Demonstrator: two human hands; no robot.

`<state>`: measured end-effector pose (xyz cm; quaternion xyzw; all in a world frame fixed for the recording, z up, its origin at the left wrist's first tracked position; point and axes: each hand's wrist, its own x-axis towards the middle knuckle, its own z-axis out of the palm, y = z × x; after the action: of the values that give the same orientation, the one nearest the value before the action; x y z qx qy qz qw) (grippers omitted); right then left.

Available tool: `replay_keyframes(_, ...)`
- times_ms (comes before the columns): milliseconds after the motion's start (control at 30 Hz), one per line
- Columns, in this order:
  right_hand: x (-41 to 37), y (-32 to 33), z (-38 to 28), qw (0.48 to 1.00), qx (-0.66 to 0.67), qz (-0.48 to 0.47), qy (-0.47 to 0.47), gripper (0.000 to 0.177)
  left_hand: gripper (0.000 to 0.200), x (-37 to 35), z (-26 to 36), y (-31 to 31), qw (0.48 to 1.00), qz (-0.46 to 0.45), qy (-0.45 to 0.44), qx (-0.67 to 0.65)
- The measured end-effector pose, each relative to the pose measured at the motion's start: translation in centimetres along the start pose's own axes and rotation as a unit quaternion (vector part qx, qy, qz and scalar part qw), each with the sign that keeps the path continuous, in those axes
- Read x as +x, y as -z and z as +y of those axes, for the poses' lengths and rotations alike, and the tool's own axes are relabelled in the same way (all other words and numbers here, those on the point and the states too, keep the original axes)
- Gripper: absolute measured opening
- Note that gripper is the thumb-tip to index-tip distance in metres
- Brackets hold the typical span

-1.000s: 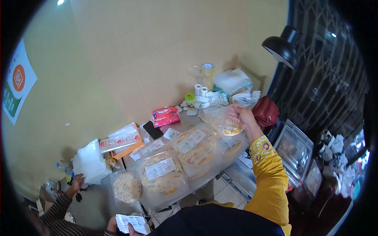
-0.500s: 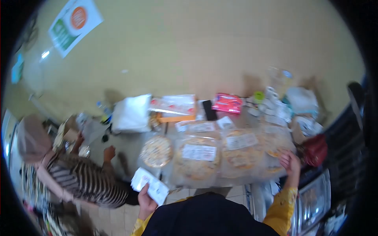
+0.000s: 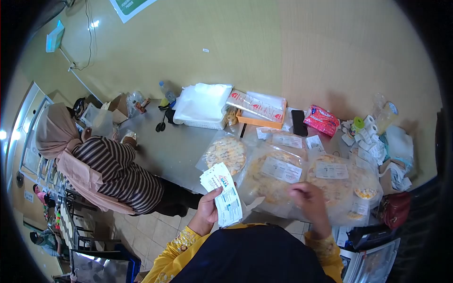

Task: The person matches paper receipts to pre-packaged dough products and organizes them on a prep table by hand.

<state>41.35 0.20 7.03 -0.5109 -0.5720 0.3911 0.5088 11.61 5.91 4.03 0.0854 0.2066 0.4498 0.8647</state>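
At the counter's [image 3: 174, 146] left end a co-worker in a striped top [image 3: 113, 172] bends over it with hands near the far left corner, well apart from the wearer's own. Further along, the left hand [image 3: 207, 214] is clenched around a stack of printed labels [image 3: 222, 191], thumb across its lower half. It holds the stack upright just short of the near edge, long axis pointing away from the body and leaning slightly left. Just beyond the stack lies a small bagged pizza [image 3: 225, 153], with a larger bagged pizza [image 3: 271, 172] to its right, both flat and label-side up. The right hand [image 3: 309, 198] is the nearer one to the bags: it rests palm down with fingers curled on the plastic at the near edge, where the larger bag meets a third bagged pizza [image 3: 337, 181]. Whether it pinches the film or merely presses it cannot be told. A white basket [image 3: 198, 124], a black phone [image 3: 298, 122] and a pink packet [image 3: 321, 120] line the far edge, and a red purse [image 3: 395, 210] sits off the right end.
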Motion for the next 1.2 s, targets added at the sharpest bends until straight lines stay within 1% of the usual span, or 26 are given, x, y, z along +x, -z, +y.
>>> replay_keyframes(67,1.2,-4.7,-1.7,0.993,0.086,-0.079,0.002,0.016,0.043,-0.5,0.4,0.3,0.999,-0.032,0.023,-0.034)
replay_keyframes(133,2.3,-8.8,-1.7,0.984,0.08,-0.141,0.072,0.016,0.043,-1.2,1.1,0.7,0.999,-0.031,0.017,-0.015)
replay_keyframes(267,4.1,-15.5,-0.6,0.974,0.146,-0.173,-0.014,0.018,0.041,-2.8,3.8,1.5,0.999,-0.018,0.004,0.03)
replay_keyframes(367,5.3,-19.5,-0.5,0.966,0.164,-0.171,-0.101,0.016,0.043,-4.3,6.9,3.6,0.998,-0.013,0.024,0.056)
replay_keyframes(400,5.8,-20.7,-0.5,0.965,0.147,-0.189,-0.109,0.015,0.046,-4.9,8.0,3.9,0.997,-0.021,0.022,0.074)
replay_keyframes(467,6.3,-23.0,-0.3,0.96,0.113,-0.224,-0.128,0.015,0.046,-6.0,9.9,4.8,0.997,0.01,0.015,0.076)
replay_keyframes(567,6.8,-26.8,-0.4,0.956,0.146,-0.211,-0.14,0.017,0.046,-7.3,13.0,6.2,0.997,0.034,0.023,0.068)
replay_keyframes(600,7.0,-27.9,0.0,0.957,0.123,-0.224,-0.138,0.018,0.046,-7.5,13.7,7.1,0.997,0.039,0.022,0.065)
replay_keyframes(633,7.1,-28.9,0.1,0.951,0.13,-0.233,-0.154,0.018,0.046,-7.9,14.4,8.0,0.997,0.045,0.02,0.062)
replay_keyframes(667,7.3,-29.8,0.1,0.945,0.137,-0.243,-0.17,0.018,0.047,-8.4,15.5,8.8,0.997,0.043,0.049,0.05)
replay_keyframes(700,7.4,-30.9,0.1,0.938,0.146,-0.253,-0.184,0.018,0.048,-8.8,16.2,9.6,0.997,0.041,0.05,0.047)
replay_keyframes(800,7.1,-34.1,1.1,0.928,0.209,-0.236,-0.199,0.018,0.05,-9.6,18.0,12.3,0.996,0.045,0.049,0.053)
replay_keyframes(900,7.1,-36.4,0.6,0.96,0.129,-0.204,-0.144,0.016,0.049,-10.0,19.6,13.5,0.997,0.033,0.058,0.036)
replay_keyframes(933,7.1,-37.1,0.3,0.962,0.134,-0.196,-0.133,0.015,0.047,-10.3,20.2,13.7,0.998,-0.004,0.056,0.037)
replay_keyframes(1033,7.5,-38.0,-1.3,0.959,0.119,-0.22,-0.134,0.015,0.047,-11.5,21.3,14.4,0.998,0.019,0.04,0.034)
replay_keyframes(1133,8.2,-39.1,-1.7,0.949,0.161,-0.218,-0.159,0.014,0.047,-11.6,22.7,15.2,0.999,0.004,0.045,-0.016)
replay_keyframes(1200,8.4,-39.4,-1.7,0.955,0.166,-0.194,-0.148,0.014,0.047,-11.7,23.1,15.3,0.999,-0.007,0.034,-0.034)
